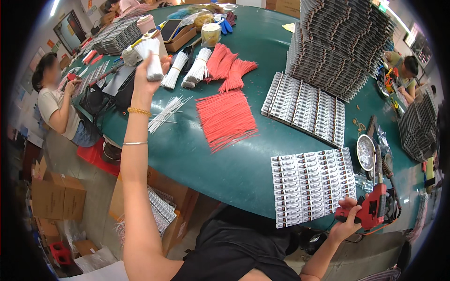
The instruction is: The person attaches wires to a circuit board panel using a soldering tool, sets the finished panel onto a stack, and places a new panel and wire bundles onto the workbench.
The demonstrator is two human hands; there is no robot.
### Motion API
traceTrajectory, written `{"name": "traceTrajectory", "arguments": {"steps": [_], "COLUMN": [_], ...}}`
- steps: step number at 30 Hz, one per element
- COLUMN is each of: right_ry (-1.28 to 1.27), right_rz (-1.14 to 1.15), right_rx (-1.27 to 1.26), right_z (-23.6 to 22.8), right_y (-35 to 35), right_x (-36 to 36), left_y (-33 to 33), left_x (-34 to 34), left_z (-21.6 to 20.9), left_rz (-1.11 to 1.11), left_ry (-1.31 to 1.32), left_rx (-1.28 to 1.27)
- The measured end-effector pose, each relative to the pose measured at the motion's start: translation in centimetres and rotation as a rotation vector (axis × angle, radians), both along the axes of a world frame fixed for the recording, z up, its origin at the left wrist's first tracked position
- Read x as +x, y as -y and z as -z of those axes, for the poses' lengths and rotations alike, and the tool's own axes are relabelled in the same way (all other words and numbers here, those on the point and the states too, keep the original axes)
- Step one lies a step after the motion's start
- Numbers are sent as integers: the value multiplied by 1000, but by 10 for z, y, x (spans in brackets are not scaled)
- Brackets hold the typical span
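1. Green workshop desk (243, 154): red wires (226, 119) spread at centre, component panel (311, 185) near me.
2. My left hand (151, 70), fingers closed, holds a white wire bundle (151, 58) raised.
3. My right hand (348, 219) grips a red soldering gun (372, 208).
4. I judge work barely begun; stacked panels (340, 42) wait.
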State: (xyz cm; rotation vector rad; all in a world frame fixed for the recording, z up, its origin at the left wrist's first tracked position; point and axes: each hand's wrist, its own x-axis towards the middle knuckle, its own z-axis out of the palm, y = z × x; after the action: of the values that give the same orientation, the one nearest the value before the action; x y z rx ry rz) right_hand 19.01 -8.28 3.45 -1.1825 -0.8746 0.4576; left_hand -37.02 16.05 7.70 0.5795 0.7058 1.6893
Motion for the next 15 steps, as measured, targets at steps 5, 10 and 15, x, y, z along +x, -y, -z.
{"name": "traceTrajectory", "arguments": {"steps": [5,10,15], "right_ry": [136,331,323], "right_rz": [-107,-171,-261], "right_rx": [52,-49,-117], "right_z": [7,-4,-3], "right_y": [5,2,-7], "right_x": [-14,-59,-93], "left_y": [49,130,176], "left_x": [97,247,317], "left_z": [12,-10,-3], "left_rz": [305,826,1032], "left_ry": [-20,-273,-356], "left_rx": [-62,-243,-195]}}
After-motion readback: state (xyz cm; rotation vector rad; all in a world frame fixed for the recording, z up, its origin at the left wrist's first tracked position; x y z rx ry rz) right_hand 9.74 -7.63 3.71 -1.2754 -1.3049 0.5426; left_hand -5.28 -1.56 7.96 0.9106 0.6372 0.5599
